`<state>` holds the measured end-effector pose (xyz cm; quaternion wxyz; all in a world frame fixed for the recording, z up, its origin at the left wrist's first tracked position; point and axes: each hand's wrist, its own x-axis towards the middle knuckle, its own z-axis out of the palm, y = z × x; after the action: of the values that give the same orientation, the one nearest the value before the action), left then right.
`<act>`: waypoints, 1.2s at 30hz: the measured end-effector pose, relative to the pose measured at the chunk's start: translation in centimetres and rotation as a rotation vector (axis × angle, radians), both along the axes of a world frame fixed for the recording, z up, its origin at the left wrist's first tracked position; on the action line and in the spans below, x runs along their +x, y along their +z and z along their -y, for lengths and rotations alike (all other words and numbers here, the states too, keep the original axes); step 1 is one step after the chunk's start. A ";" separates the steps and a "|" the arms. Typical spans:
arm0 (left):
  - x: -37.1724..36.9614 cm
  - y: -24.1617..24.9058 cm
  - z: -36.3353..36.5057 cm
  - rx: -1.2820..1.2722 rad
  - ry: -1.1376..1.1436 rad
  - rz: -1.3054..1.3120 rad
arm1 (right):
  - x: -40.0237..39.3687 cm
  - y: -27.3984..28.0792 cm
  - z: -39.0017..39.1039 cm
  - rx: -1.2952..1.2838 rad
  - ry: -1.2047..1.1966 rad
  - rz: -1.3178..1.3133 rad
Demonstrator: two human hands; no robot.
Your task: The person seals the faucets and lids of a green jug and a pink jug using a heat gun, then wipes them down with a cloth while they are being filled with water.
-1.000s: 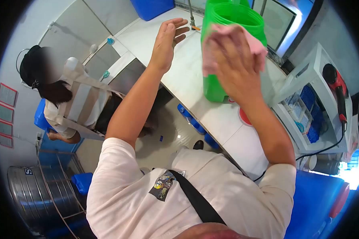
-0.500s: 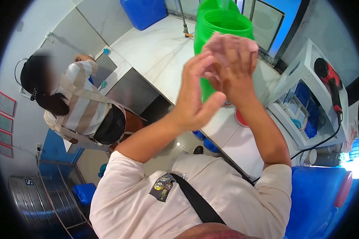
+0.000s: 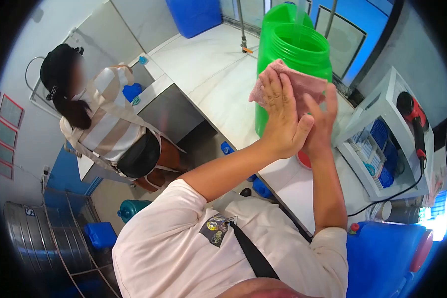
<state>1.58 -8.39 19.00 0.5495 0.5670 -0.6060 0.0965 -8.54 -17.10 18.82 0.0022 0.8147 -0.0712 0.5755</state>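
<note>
A large green container with a wide round mouth stands on the white counter, and a clear stream or tube enters its opening. A pink cloth lies against its near side, just below the rim. My left hand rests on the cloth with its fingers stretched out flat. Beside it on the right, my right hand has its fingers apart, touching or close to the cloth; they are slightly blurred. Part of a red round lid shows beneath my right wrist.
A co-worker in a striped top stands at a sink on the left. On the white counter are a blue container at the back and a white shelf at the right, with a red heat gun on top.
My left hand has moved right onto the cloth. My right hand has shifted to the cloth's right side, and the cloth now appears more spread out. The view has shifted slightly.
</note>
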 end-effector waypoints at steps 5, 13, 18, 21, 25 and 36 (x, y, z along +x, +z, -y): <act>5.7 3.6 0.9 -0.074 0.056 -0.023 | -1.9 -0.8 1.0 0.324 -0.012 0.029; 14.6 1.1 7.5 0.150 -0.585 -1.097 | 2.4 -3.1 1.4 0.645 0.201 0.007; 11.0 -6.9 2.6 0.438 -0.435 -1.416 | 3.0 -3.0 0.4 0.709 0.124 0.066; 7.4 -9.1 0.1 0.237 -0.358 -1.424 | 3.0 -3.5 0.5 0.647 0.089 0.072; 8.4 -9.0 1.0 0.134 -0.229 -0.741 | 3.6 -3.6 0.6 0.649 0.060 0.098; 17.3 -8.5 11.1 0.108 -0.472 -0.959 | 4.7 -3.0 0.0 0.606 0.084 0.156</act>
<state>18.84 -19.45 10.50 0.7415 0.4234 -0.4019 -0.3308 -3.87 -17.12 15.86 -0.2700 0.7337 -0.2059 0.5885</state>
